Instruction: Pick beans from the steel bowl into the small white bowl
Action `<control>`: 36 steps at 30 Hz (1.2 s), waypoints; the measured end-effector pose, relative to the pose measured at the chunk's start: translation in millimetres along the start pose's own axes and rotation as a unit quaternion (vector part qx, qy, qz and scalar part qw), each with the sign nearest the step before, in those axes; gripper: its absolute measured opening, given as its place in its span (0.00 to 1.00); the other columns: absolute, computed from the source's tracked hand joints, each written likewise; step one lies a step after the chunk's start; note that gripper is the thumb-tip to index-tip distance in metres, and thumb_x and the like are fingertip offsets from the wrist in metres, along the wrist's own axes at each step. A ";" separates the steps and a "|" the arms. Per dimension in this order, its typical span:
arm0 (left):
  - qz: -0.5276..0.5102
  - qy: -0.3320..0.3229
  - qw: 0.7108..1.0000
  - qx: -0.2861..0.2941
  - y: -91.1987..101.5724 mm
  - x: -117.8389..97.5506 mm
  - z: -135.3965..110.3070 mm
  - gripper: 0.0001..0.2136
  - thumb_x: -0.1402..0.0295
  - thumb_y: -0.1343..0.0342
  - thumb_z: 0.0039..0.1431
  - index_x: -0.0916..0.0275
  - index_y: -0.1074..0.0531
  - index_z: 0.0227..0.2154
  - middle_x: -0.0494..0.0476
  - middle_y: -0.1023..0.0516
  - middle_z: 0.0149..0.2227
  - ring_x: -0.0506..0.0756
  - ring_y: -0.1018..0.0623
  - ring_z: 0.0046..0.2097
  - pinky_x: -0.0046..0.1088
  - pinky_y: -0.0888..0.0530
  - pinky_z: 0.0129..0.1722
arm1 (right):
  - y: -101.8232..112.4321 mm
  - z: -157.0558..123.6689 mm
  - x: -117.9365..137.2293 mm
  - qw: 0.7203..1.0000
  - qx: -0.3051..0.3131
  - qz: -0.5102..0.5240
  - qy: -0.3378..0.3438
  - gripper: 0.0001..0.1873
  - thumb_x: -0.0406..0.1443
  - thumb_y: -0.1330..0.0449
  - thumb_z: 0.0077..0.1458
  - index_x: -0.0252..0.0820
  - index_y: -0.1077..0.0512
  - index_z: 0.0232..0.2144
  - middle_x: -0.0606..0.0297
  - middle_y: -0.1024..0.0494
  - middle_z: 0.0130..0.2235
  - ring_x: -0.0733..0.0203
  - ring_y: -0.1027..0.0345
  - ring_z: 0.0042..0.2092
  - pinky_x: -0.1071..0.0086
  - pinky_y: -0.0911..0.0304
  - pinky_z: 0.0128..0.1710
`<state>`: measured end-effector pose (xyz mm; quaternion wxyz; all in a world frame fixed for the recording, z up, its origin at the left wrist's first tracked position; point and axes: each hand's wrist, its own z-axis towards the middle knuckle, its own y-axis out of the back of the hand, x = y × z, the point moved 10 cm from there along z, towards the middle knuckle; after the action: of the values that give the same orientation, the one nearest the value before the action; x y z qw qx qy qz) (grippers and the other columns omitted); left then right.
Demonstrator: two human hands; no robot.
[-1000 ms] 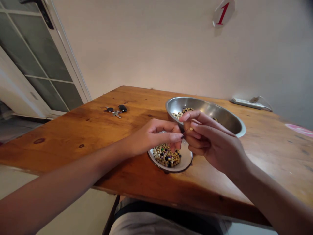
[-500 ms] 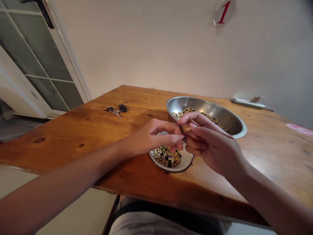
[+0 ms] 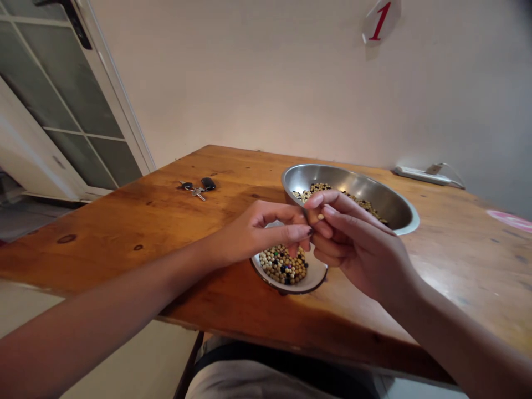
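Observation:
Over a small white bowl [image 3: 316, 271] with a dark rim, both of my hands are held up with their fingertips close together. A small pale bead [image 3: 320, 217] shows at the fingers of my right hand [image 3: 357, 238], which are curled closed around it. My left hand [image 3: 270, 231] is closed in a pinch. A tiny dark spot is visible at its thumb tip; whether that is a bead I cannot tell. Inside the white bowl lie many round beads [image 3: 282, 267], mostly cream and tan, with some black and a few coloured ones. My fingers hide part of the bowl.
Behind my right hand stands a large steel bowl [image 3: 393, 202] holding cream and black beads. Keys with black fobs [image 3: 198, 188] lie left on the wooden table [image 3: 233, 166]. A power strip [image 3: 426, 176] sits by the wall, and a pink round sticker [image 3: 509, 220] is at right.
The fingers have shifted slightly, and the pale bead at my right hand shows more plainly. My left fingertips have drawn a little to the left. The bowls have stayed put.

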<state>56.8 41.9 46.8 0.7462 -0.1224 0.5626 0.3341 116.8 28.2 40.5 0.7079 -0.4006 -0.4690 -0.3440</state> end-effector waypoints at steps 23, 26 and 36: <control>0.040 -0.005 0.999 -0.028 7.4 5.1 0.6 0.09 0.67 0.46 0.59 0.65 0.28 0.26 0.49 0.29 0.24 0.46 0.29 0.27 0.21 0.32 0.29 | 4.0 -1.0 4.0 0.997 0.004 -0.061 0.038 0.09 0.38 0.47 0.62 0.45 0.29 0.40 0.76 0.46 0.22 0.75 0.61 0.19 0.75 0.64 0.17; 0.051 0.004 0.998 -0.034 7.9 4.1 -0.6 0.09 0.67 0.46 0.59 0.65 0.28 0.25 0.49 0.29 0.24 0.46 0.29 0.28 0.22 0.32 0.31 | 8.9 0.0 3.0 0.997 -0.013 -0.071 0.033 0.05 0.38 0.45 0.60 0.44 0.30 0.36 0.77 0.47 0.20 0.75 0.62 0.18 0.75 0.65 0.16; 0.231 0.037 0.972 0.031 8.7 25.7 11.8 0.07 0.65 0.43 0.55 0.63 0.25 0.30 0.53 0.24 0.33 0.51 0.26 0.38 0.28 0.32 0.41 | 23.9 4.2 3.7 0.947 -0.089 -0.305 0.044 0.08 0.39 0.42 0.56 0.40 0.31 0.28 0.70 0.29 0.24 0.74 0.48 0.20 0.74 0.53 0.18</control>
<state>63.9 64.2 28.8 0.6311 0.0216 0.6131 0.4747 137.0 42.1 39.2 0.5507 -0.2846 -0.5043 -0.6012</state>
